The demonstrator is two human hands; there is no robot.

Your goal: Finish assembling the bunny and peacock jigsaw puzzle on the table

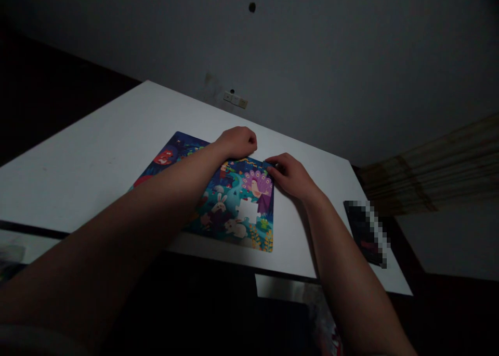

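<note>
A colourful jigsaw puzzle (237,200) lies flat on the white table (89,153), showing a peacock, white rabbits and a teal path. A white gap (247,211) in the shape of a missing piece sits in its lower middle. My left hand (236,143) rests curled in a loose fist on the puzzle's far edge. My right hand (290,176) is at the puzzle's far right corner, its fingertips pinching a small dark blue puzzle piece (268,165).
A dark phone (364,234), pixelated, lies near the table's right edge. A wall plate with switches (235,100) is on the grey wall behind the table. A striped curtain (429,169) hangs at the right, and the floor below is dark.
</note>
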